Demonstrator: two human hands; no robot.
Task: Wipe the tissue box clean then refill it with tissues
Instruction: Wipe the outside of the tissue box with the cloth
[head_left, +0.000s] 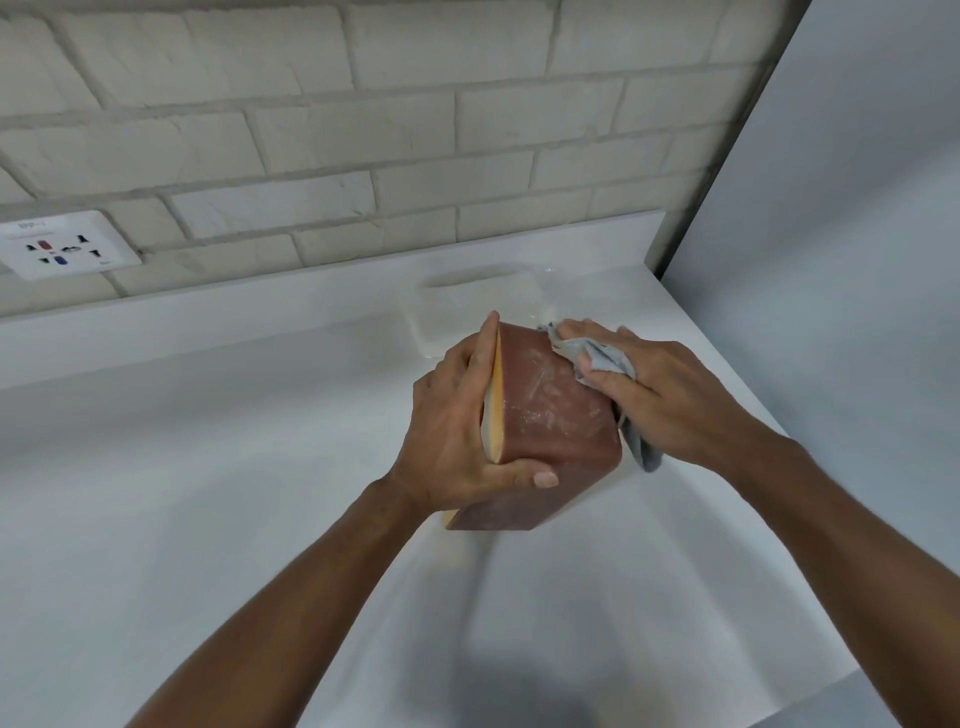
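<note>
The tissue box (550, 415) is held tilted above the white table (208, 519), near frame centre. The left hand (457, 431) clamps it from 9 o'clock, fingers along the pale open edge, thumb wrapped under the near face. The right hand (654, 384) presses a grey cloth (605, 358) flat against the box's 2 o'clock side, fingers spread over the cloth.

Pale dust streaks remain on the brown upper face. Recommended procedure: maintain a firm left grip; draw the cloth in overlapping strokes across the streaked face; rotate the box to expose each side.

A clear pack, probably tissues (478, 306), lies on the table at 12 o'clock.
</note>
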